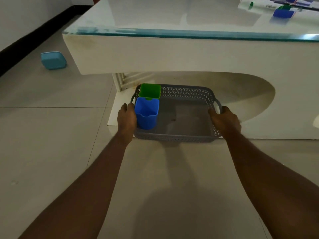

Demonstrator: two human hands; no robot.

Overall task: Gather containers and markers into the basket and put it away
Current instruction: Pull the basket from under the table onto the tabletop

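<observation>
A grey perforated basket (181, 138) sits low at the foot of a white table, partly under its overhang. Inside, at its left end, stand a green container (149, 91) and a blue container (146, 112), both upright and touching. My left hand (126, 118) grips the basket's left side next to the blue container. My right hand (225, 120) grips the right side by the handle. No markers show in the basket.
The white table with a glass top (172, 34) overhangs the basket. On its far right lie a blue container (283, 13), a green piece and papers. A light blue lidded box (53, 60) lies on the tiled floor at the left near the wall.
</observation>
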